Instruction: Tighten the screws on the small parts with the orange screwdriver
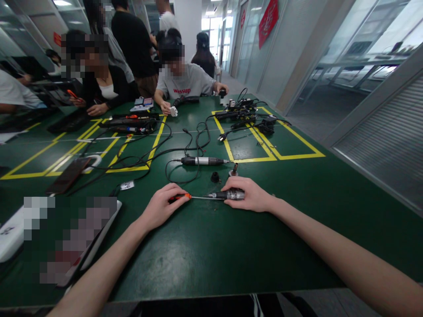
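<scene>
1. Green covers the whole table (pixel 211 251), and yellow tape lines (pixel 251 145) make boxes on it toward the far side.
2. We see our two bare arms reach in from the near edge to the middle of the table.
3. Our left hand (pixel 161 207) is closed around a small screwdriver (pixel 190 197). Its handle is orange and black, and its thin metal shaft points to the right.
4. Our right hand (pixel 249 193) is closed on a small silver and black tool part (pixel 229 194) and presses it flat on the table.
5. We see the screwdriver tip touch the left end of that tool part.
6. We find a little black cap (pixel 215 177) just behind our hands, and a small metal piece (pixel 234 169) stands just beside it.
7. We see a black and silver pen-shaped tool (pixel 202 161) lie a bit farther back, and its black cable (pixel 178 174) curls on the table.
8. We see a dark phone (pixel 68 175) lie near the left edge.
9. We see a white flat thing (pixel 13 235) sit at the near left corner, and part of it is blurred.
10. We see more black cables and tools (pixel 246 115) lie in a pile at the far right of the table.
11. Other people sit at the far edge. One wears a grey shirt (pixel 190 83) and holds a small white thing (pixel 173 111).
</scene>
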A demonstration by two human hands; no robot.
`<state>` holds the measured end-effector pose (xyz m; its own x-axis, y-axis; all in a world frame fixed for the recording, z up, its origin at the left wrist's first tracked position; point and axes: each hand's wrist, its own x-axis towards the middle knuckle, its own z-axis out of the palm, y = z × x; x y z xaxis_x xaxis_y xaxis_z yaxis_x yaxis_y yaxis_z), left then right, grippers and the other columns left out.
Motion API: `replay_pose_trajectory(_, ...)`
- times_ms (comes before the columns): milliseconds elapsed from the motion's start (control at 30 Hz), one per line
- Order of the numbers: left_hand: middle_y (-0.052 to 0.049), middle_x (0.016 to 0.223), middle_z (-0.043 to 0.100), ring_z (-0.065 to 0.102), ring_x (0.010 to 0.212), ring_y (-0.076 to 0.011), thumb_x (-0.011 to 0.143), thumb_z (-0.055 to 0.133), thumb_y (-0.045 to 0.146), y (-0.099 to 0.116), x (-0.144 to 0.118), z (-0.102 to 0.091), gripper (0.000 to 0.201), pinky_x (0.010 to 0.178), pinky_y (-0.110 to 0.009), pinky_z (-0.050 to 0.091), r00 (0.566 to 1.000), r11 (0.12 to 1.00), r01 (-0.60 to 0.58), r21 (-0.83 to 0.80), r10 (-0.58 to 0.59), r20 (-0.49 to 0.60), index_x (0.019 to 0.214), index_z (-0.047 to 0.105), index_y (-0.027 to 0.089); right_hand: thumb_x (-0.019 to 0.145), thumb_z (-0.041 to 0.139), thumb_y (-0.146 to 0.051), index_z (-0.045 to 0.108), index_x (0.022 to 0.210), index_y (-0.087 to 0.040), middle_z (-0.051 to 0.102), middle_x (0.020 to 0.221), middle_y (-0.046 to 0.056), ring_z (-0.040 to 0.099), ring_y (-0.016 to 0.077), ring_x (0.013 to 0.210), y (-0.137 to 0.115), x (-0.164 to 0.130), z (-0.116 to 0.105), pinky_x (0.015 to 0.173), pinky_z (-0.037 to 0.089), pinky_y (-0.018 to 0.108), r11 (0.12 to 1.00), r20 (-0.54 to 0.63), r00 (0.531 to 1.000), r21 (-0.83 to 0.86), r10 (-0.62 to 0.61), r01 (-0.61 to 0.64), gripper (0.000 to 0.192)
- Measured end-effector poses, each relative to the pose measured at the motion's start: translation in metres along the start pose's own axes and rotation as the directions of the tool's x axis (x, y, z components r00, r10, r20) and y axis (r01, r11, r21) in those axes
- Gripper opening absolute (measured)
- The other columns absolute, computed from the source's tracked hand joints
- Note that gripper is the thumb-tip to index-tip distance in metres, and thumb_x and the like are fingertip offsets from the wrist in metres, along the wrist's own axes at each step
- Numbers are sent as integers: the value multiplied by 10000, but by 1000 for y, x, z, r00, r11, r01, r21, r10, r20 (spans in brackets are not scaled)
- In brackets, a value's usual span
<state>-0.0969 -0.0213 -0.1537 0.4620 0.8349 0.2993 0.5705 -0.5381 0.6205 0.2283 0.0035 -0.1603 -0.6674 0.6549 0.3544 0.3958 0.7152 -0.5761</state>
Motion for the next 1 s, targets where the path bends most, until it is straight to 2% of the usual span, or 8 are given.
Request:
replay_pose_trajectory(200, -64, 1019, 741, 708, 915, -203, 934, 701, 348, 3, -1, 0, 206, 848, -330, 584, 1000, 1000, 3, -19, -3, 0, 1079, 715, 202, 862, 748, -243, 706, 991, -194, 744, 933, 54, 687, 216, 834, 0, 0, -1, 779, 543, 351, 1000, 1, 1000, -13, -4, 4, 144)
replay_pose_trajectory(333, -52, 962, 722, 680, 849, -186, 945, 667, 329, 1, -2, 0, 139, 783, -305, 565, 1000, 1000, 26, -16, -26, -5, 981, 676, 196, 860, 753, -244, 709, 996, -192, 739, 928, 53, 683, 212, 825, 0, 0, -1, 767, 542, 345, 1000, 9, 1000, -20, -1, 1, 151)
replay_pose_trajectory(533, -57, 960, 736, 674, 899, -206, 969, 667, 364, 0, -1, 0, 166, 807, -320, 559, 999, 1000, -4, 2, 4, -44, 976, 727, 209, 868, 744, -248, 706, 997, -193, 735, 930, 50, 676, 209, 825, 1, 0, 0, 771, 542, 351, 1000, 12, 1000, -10, 7, -7, 145)
replay_pose_trajectory(733, -67, 1001, 757, 704, 934, -208, 1017, 591, 347, 4, 0, -1, 210, 854, -333, 582, 1000, 999, -2, -41, 2, -5, 1031, 750, 211, 865, 748, -249, 706, 995, -188, 737, 934, 55, 680, 215, 829, -1, 1, -1, 772, 539, 354, 1000, 10, 1000, -4, 2, -2, 150)
replay_pose_trajectory(800, -70, 1026, 752, 708, 947, -209, 994, 618, 322, 4, 0, -1, 178, 866, -334, 580, 1000, 999, -10, -45, 9, -12, 1064, 735, 208, 870, 743, -252, 705, 995, -190, 737, 934, 55, 679, 215, 832, -1, 1, -1, 773, 539, 354, 1000, 13, 1000, -5, 4, -4, 145)
replay_pose_trajectory(900, -58, 1003, 727, 696, 904, -196, 939, 672, 269, 3, -1, 0, 115, 815, -307, 565, 1000, 999, -17, -43, 16, -26, 1024, 706, 200, 872, 741, -250, 704, 1000, -186, 736, 937, 57, 679, 214, 832, -1, 0, -1, 773, 539, 351, 1000, 20, 1000, -6, 6, -6, 148)
replay_pose_trajectory(1000, -47, 959, 704, 671, 842, -178, 945, 647, 245, 1, -2, 1, 65, 725, -272, 536, 1000, 999, 1, -53, -2, -23, 961, 683, 193, 869, 744, -248, 703, 1002, -174, 737, 941, 65, 679, 217, 839, 0, 0, -1, 781, 540, 352, 1000, 15, 1000, -6, 3, -3, 157)
